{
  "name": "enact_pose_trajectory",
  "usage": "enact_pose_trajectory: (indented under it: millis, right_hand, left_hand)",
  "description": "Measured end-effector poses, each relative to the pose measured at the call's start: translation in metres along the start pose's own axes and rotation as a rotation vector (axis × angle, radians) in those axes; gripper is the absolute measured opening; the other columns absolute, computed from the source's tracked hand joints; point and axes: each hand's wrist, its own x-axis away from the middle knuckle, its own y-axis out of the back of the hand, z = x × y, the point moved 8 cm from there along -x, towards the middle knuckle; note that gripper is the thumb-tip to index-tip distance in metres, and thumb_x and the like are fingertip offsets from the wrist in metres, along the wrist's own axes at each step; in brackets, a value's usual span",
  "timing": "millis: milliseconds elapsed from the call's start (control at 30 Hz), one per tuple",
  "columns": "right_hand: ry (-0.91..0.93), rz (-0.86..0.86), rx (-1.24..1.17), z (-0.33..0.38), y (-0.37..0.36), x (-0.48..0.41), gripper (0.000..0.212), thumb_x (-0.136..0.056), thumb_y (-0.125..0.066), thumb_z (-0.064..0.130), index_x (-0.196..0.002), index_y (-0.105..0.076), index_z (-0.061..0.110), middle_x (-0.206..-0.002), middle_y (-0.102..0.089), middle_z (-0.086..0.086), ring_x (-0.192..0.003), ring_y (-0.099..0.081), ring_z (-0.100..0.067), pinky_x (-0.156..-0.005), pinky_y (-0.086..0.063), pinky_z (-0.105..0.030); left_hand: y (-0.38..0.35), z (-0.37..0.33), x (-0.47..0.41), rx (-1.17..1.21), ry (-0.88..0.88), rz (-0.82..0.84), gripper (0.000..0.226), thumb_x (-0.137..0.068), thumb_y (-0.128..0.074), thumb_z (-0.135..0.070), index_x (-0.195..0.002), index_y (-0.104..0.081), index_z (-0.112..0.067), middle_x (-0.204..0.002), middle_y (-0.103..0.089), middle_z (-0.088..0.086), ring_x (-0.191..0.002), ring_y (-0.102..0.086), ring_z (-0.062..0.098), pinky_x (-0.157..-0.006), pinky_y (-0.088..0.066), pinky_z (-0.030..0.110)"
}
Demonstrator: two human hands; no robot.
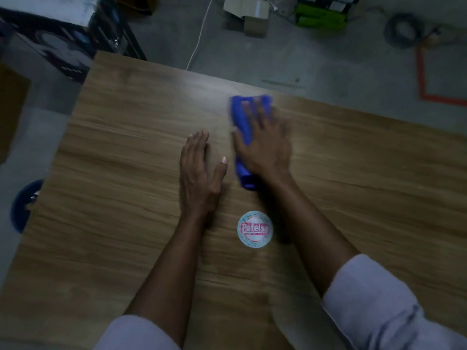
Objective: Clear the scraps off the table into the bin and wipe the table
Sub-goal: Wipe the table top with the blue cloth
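Head view: soft blue folded cloth (243,127) lies on wood-grain laminate table (113,152), toward far edge, right of centre. Right hand (264,147) pressed flat on cloth, fingers (260,109) straight, spread, blurred. Left hand (197,173) just beside cloth, palm down on bare table, fingers straight, together, thumb out, gripping nothing. Round flat disc (255,229), white with red lettering and pale blue speckled rim, on table between forearms. Grey concrete floor (328,66) beyond; orange tape corner (442,99), coiled dark cable (389,31).

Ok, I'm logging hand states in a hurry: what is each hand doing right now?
Left hand: open, flat on the table, holding nothing.
Right hand: open, fingers straight, pressing the blue cloth onto the table.
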Motion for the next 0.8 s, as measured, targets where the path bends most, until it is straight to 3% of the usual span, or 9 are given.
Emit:
enact_pose_trajectory:
  millis: [100,233,333,467,567,633,700,800]
  right_hand:
    - [-0.325,-0.067,0.009,-0.078,0.016,-0.007,0.073,-0.098,-0.028,0.063,-0.163,-0.025,0.028,-0.17,-0.022,0.002,-0.157,-0.017,-0.028,-0.125,-0.018,-0.051]
    - [-0.481,-0.067,-0.058,-0.087,0.017,-0.037,0.075,-0.099,-0.034,0.058,-0.162,-0.028,0.018,-0.168,-0.027,-0.007,-0.156,-0.018,-0.036,-0.127,-0.011,-0.045]
    - [-0.279,-0.015,-0.109,-0.014,0.004,-0.062,0.071,-0.102,-0.033,0.054,-0.161,-0.029,0.014,-0.166,-0.031,-0.009,-0.153,-0.023,-0.037,-0.126,-0.012,-0.043]
    - [0.058,0.041,-0.128,0.096,-0.011,-0.064,0.068,-0.105,-0.029,0.055,-0.163,-0.026,0.021,-0.17,-0.023,-0.005,-0.157,-0.013,-0.034,-0.127,-0.007,-0.041]
    - [0.257,0.051,-0.132,0.096,-0.014,-0.035,0.064,-0.105,-0.03,0.054,-0.161,-0.03,0.024,-0.169,-0.024,-0.001,-0.158,-0.015,-0.03,-0.126,-0.017,-0.042]
    - [0.157,-0.057,-0.116,0.048,-0.005,-0.015,0.061,-0.105,-0.032,0.05,-0.16,-0.034,0.023,-0.168,-0.027,-0.003,-0.156,-0.02,-0.032,-0.123,-0.023,-0.043]
    - [-0.103,-0.128,-0.085,-0.012,0.005,0.004,0.06,-0.106,-0.034,0.047,-0.161,-0.033,0.022,-0.168,-0.027,-0.005,-0.155,-0.022,-0.035,-0.123,-0.026,-0.045]
    - [-0.319,-0.116,-0.064,-0.05,0.012,0.003,0.06,-0.106,-0.031,0.046,-0.162,-0.027,0.024,-0.17,-0.022,-0.003,-0.157,-0.016,-0.035,-0.124,-0.024,-0.047]
  left_hand:
    - [-0.001,-0.002,0.0,-0.031,-0.012,-0.007,0.066,-0.097,-0.055,-0.042,-0.15,-0.046,-0.004,-0.158,-0.044,0.012,-0.151,-0.033,0.028,-0.124,-0.026,0.047]
    - [-0.002,-0.001,-0.001,-0.061,-0.023,-0.002,0.069,-0.097,-0.055,-0.045,-0.151,-0.045,-0.005,-0.158,-0.043,0.012,-0.153,-0.03,0.027,-0.127,-0.02,0.04]
    - [-0.003,-0.002,-0.002,-0.081,-0.043,0.003,0.07,-0.097,-0.055,-0.046,-0.151,-0.044,-0.002,-0.158,-0.044,0.014,-0.152,-0.031,0.03,-0.126,-0.021,0.044]
    - [0.003,0.0,-0.004,0.032,-0.003,-0.022,0.073,-0.095,-0.054,-0.045,-0.15,-0.041,0.001,-0.156,-0.042,0.019,-0.146,-0.039,0.033,-0.119,-0.033,0.051]
    - [0.009,-0.002,-0.003,0.089,0.045,-0.018,0.078,-0.091,-0.06,-0.043,-0.153,-0.034,-0.004,-0.157,-0.04,0.016,-0.139,-0.045,0.029,-0.113,-0.04,0.047]
    - [0.007,-0.004,-0.001,0.116,0.058,-0.008,0.078,-0.091,-0.061,-0.041,-0.153,-0.035,-0.002,-0.157,-0.038,0.002,-0.14,-0.043,0.022,-0.113,-0.041,0.047]
    - [0.004,-0.003,0.0,0.154,0.075,-0.008,0.077,-0.091,-0.063,-0.04,-0.152,-0.036,-0.002,-0.154,-0.035,-0.009,-0.141,-0.042,0.016,-0.112,-0.043,0.044]
    - [0.004,-0.001,-0.001,0.136,0.07,-0.012,0.075,-0.091,-0.063,-0.039,-0.152,-0.036,-0.003,-0.154,-0.034,-0.012,-0.141,-0.04,0.011,-0.112,-0.042,0.039]
